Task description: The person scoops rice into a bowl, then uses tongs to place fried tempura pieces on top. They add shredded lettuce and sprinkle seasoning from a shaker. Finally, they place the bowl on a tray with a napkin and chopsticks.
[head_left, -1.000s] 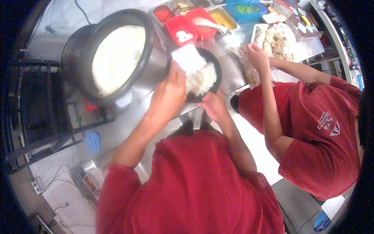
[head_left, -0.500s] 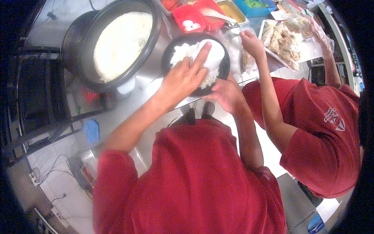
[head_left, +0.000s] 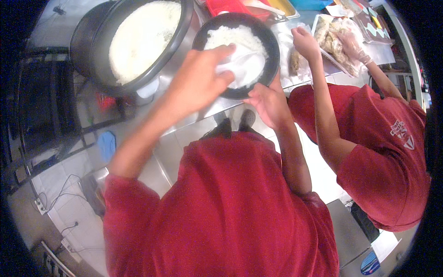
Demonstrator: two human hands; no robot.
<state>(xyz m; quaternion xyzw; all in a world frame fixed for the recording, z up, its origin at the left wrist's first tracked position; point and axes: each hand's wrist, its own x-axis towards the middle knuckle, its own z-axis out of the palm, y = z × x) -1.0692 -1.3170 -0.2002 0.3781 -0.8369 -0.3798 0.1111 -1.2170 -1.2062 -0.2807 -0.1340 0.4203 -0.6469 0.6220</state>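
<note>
A round black bowl (head_left: 200, 44) of white rice (head_left: 233, 36) is held over the near edge of the steel counter. My right hand (head_left: 267, 104) grips its near right rim, thumb on the edge and fingers underneath. From the left, my left hand (head_left: 200, 76) reaches over the bowl. Its thumb and forefinger close on a smooth, rounded white rice scoop (head_left: 247, 67) lying against the rice. No handle shows; my palm hides that part.
A large rice pot (head_left: 145, 41) stands left on the counter, a black lid (head_left: 85, 44) beside it. Red containers (head_left: 237, 7) stand behind the bowl. At right, a co-worker's gloved hand (head_left: 348, 44) is over a tray of breaded pieces (head_left: 326, 39); their bare hand (head_left: 304, 42) is nearby.
The scoop has shifted toward the near side of the bowl, with my left hand turning around it. The co-worker's gloved hand has moved onto the breaded pieces. The view has tilted slightly downward.
</note>
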